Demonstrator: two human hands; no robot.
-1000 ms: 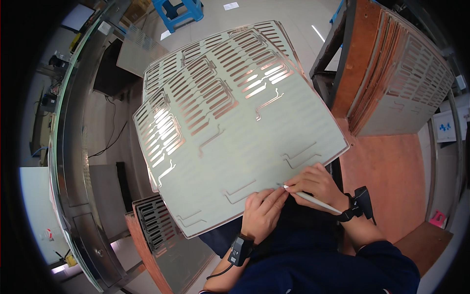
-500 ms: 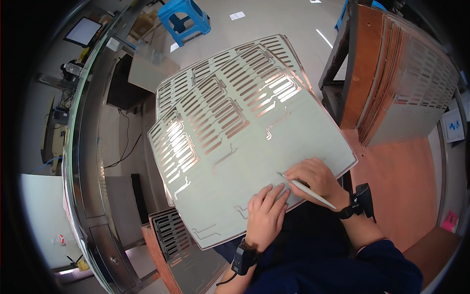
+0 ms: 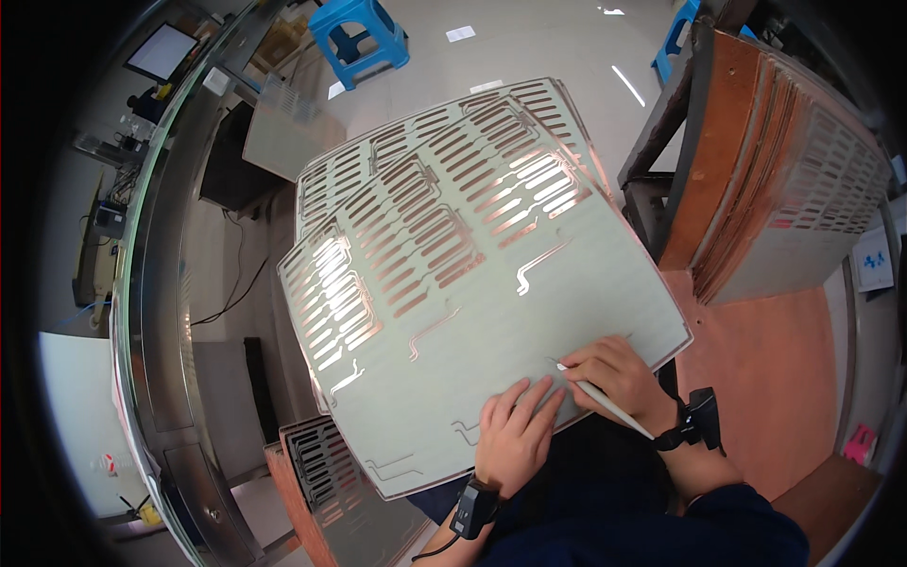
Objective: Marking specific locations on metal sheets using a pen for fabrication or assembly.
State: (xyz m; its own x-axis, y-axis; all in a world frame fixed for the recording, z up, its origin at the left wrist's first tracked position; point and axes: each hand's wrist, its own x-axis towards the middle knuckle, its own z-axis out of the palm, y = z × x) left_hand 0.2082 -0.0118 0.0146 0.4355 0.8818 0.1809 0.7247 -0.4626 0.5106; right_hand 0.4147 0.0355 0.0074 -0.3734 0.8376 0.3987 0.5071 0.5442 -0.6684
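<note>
R hand (image 3: 619,376): fingers curled shut around a thin white stylus (image 3: 605,398), pen-style grip. Tip points up-left and touches the sheet just at the fingertips; shaft runs back down-right toward the wrist w/ a black band (image 3: 694,425).

L hand (image 3: 515,435): flat, fingers spread and open, palm pressing the sheet, holding nothing. Sits just beside R hand, down-left of it; its fingertips nearly meet the stylus tip. Black wrist band (image 3: 475,506) w/ cable.

Work thing: large pale flexible sheet (image 3: 491,312) w/ copper-coloured slot pattern, lying across the lap area, tilted; long axis runs from near edge at the hands up-right to far corner. Slots crowd the far and left parts; near the hands only a few thin traces. Stylus tip is on 1 such trace near the lower-right edge. R hand nearer that spot.

Outward: 2nd like sheet (image 3: 378,151) under it; stack of similar sheets on brown rack (image 3: 803,189) to the right; 1 blue stool (image 3: 364,33) far up.
</note>
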